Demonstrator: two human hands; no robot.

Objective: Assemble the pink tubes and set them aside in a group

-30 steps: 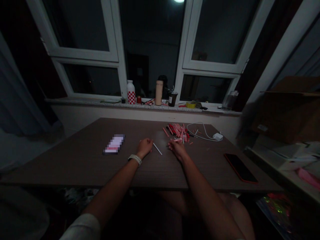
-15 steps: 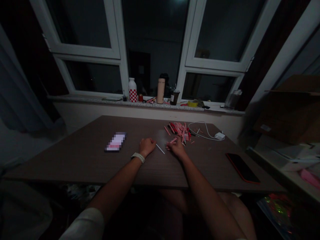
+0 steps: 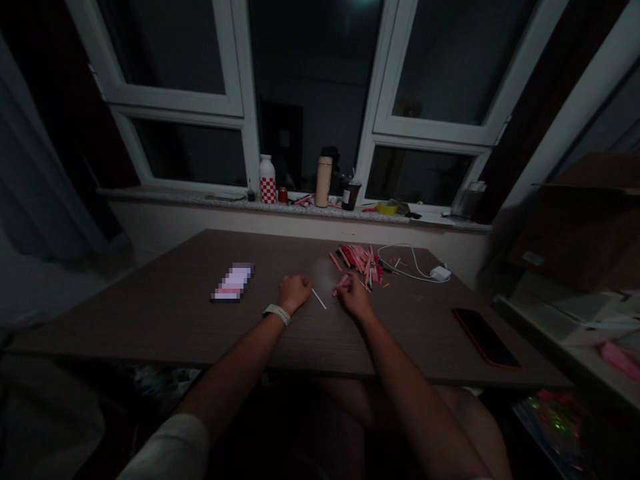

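On the brown table (image 3: pixel 150 320), right hand (image 3: pixel 357 297) pinches a pink stick (image 3: pixel 341 284), fingers curled, just beside the pink pile (image 3: pixel 357 258). Left hand (image 3: pixel 295 293) half-closed; white stick (image 3: pixel 319 299) by its fingertips, grip impossible to tell.

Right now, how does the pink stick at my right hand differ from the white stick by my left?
The pink stick looks thicker; the white stick is thinner. The pink stick's near end points left, while the white stick's near end points right. The pink stick is in the right hand's grip; the white stick's far end is by the left hand, though I can't tell whether it's held. Both are slim and straight.
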